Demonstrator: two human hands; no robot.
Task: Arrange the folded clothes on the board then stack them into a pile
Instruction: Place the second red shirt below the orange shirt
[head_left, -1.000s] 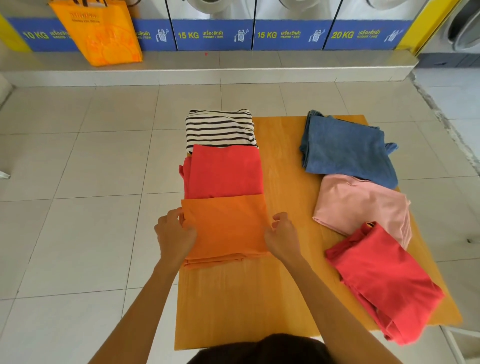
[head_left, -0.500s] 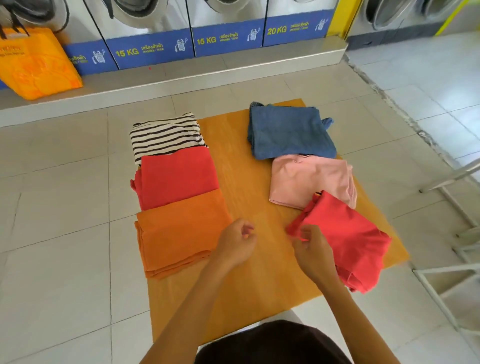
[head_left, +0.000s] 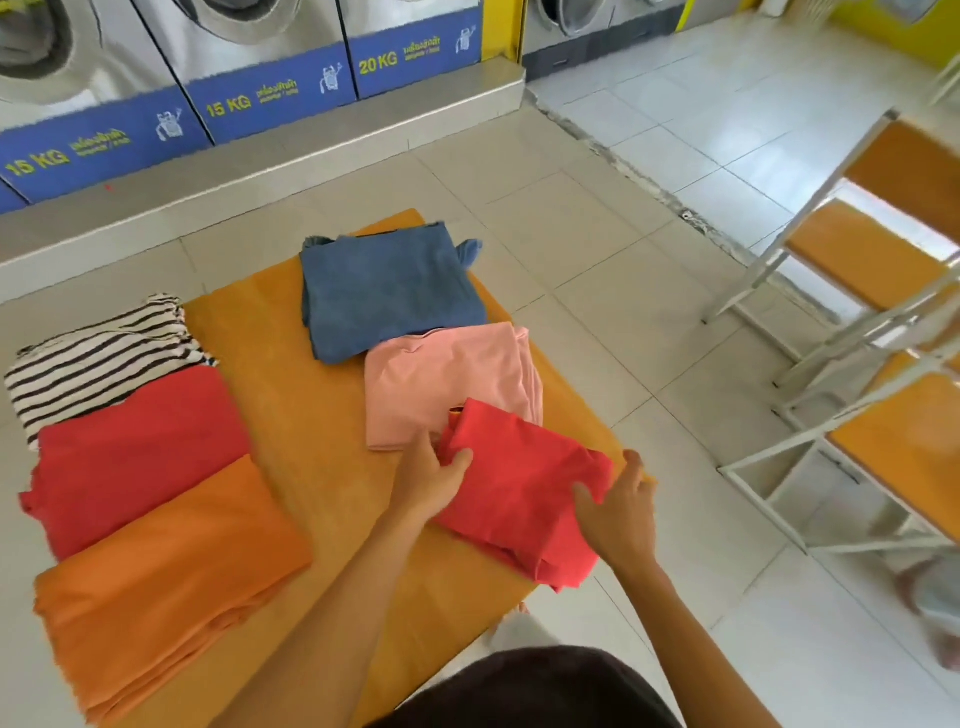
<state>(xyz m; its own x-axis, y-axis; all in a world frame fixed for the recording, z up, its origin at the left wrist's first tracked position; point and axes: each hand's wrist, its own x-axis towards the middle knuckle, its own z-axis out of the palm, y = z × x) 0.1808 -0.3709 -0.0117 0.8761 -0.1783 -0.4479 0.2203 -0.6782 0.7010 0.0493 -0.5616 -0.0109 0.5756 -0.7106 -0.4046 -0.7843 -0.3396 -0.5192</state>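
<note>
A wooden board (head_left: 317, 415) lies on the tiled floor. Down its left side lie a striped garment (head_left: 93, 358), a red one (head_left: 140, 452) and an orange one (head_left: 161, 571), each folded. On the right lie a folded blue garment (head_left: 389, 291), a pink one (head_left: 447, 374) and a loosely folded red garment (head_left: 519, 493) at the near right corner. My left hand (head_left: 431, 478) grips this red garment's left edge, thumb on top. My right hand (head_left: 618, 514) holds its right edge, fingers curled around the cloth.
Washing machines on a raised grey step (head_left: 260, 161) line the far wall. White-framed chairs with orange seats (head_left: 872, 249) stand close to the right of the board. Something pale lies on the floor at the far right (head_left: 935, 608).
Both hands left the orange garment on the left and moved right to the loose red garment, taking hold of its two edges. The camera swung to the right.
</note>
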